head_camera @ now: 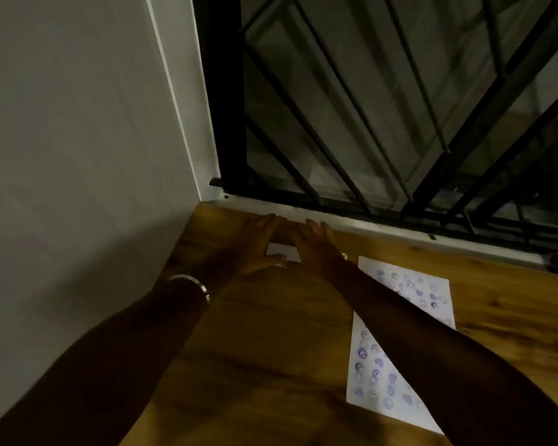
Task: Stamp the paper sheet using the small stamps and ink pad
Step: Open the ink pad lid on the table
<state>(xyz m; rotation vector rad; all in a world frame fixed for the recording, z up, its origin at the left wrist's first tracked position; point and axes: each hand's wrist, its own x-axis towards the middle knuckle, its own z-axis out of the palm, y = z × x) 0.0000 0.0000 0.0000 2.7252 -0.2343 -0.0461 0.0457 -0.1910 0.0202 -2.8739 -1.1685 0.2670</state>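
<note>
A white paper sheet (377,358) lies on the wooden table (271,349), covered with several purple stamped faces and hearts. My right forearm crosses over it. Both hands reach to the table's far left corner, by the wall. My left hand (258,243) and my right hand (313,246) rest with fingers spread on either side of a small white object (282,251), mostly hidden between them. I cannot tell whether it is the ink pad or something else, nor whether either hand grips it. No stamp shows.
A grey wall (78,156) borders the table on the left. A window with black metal bars (400,107) runs along the far edge above a white sill (400,230). A metal bangle (190,284) sits on my left wrist.
</note>
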